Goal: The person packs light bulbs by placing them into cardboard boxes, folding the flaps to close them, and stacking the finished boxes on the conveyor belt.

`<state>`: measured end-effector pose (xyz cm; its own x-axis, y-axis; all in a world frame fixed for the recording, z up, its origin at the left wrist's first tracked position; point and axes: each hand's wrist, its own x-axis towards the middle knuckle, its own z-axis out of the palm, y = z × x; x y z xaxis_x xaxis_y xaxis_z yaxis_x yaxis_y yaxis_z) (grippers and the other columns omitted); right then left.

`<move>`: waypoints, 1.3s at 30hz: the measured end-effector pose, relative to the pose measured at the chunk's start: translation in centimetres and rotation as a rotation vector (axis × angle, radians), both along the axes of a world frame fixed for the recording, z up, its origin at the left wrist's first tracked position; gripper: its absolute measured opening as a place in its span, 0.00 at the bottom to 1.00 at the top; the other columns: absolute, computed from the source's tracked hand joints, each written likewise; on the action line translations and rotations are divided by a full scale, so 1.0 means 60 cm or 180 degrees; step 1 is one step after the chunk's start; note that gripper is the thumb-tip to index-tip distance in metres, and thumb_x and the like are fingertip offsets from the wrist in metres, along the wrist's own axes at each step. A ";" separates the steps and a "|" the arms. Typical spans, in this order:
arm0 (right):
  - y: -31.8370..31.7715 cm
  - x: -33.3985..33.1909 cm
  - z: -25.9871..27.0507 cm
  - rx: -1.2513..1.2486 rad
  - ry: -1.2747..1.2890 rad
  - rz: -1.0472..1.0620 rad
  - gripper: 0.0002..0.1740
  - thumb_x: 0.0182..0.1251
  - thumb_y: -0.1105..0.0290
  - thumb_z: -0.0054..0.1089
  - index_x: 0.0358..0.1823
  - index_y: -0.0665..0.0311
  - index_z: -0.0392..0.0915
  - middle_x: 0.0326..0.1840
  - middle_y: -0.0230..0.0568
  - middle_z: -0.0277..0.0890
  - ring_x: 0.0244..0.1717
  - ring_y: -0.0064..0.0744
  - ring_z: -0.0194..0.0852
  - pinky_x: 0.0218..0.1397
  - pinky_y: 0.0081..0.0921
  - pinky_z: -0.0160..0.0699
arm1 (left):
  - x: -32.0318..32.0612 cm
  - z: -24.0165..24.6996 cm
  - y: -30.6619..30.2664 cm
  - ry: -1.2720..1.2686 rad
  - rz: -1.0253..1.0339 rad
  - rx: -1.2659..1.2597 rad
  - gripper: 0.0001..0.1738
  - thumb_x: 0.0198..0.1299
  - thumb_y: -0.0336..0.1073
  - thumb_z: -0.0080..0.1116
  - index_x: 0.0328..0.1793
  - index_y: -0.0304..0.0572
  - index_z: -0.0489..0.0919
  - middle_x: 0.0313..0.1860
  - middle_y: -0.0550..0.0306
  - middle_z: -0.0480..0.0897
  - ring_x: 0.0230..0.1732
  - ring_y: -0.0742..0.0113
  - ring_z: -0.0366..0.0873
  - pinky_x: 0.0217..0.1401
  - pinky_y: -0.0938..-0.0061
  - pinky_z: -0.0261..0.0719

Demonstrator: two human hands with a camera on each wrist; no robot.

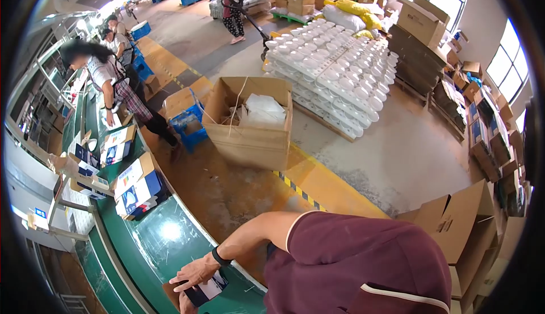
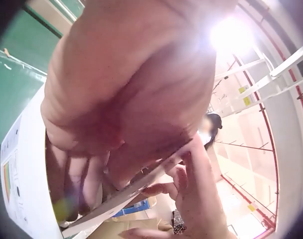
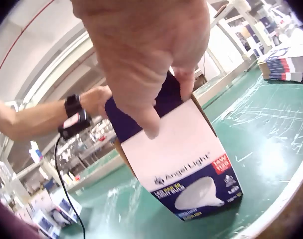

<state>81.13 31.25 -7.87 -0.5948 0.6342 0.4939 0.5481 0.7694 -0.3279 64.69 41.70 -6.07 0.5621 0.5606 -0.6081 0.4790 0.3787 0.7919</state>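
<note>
A light bulb box (image 3: 181,149), white and dark blue with a printed bulb, stands slightly tilted on the green conveyor belt (image 3: 261,114). From above, my right hand (image 3: 146,55) grips its top end, fingertips down over the printed front and side. Behind the box is my left hand (image 3: 98,99), a black strap at its wrist. In the left wrist view, my left hand (image 2: 131,89) holds the box by its edge, fingers curled at the opening. Fingers of my right hand (image 2: 199,184) sit at the same edge. In the head view both hands meet at the box.
Stacks of flat printed boxes (image 1: 136,186) lie farther up the belt. A big open carton (image 1: 247,138) and a blue crate (image 1: 190,129) stand on the floor beside it. Another person (image 1: 113,81) works along the line. Trays of white bulb parts (image 1: 335,75) are piled beyond.
</note>
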 end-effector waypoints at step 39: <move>0.009 -0.035 0.060 -0.0404 -0.0825 0.0977 0.29 0.69 0.39 0.63 0.53 0.58 0.85 0.56 0.42 0.81 0.68 0.43 0.71 0.63 0.48 0.74 | -0.086 -0.017 -0.342 0.2153 0.0693 0.4532 0.39 0.54 0.39 0.75 0.73 0.38 0.74 0.69 0.47 0.81 0.72 0.51 0.76 0.87 0.45 0.54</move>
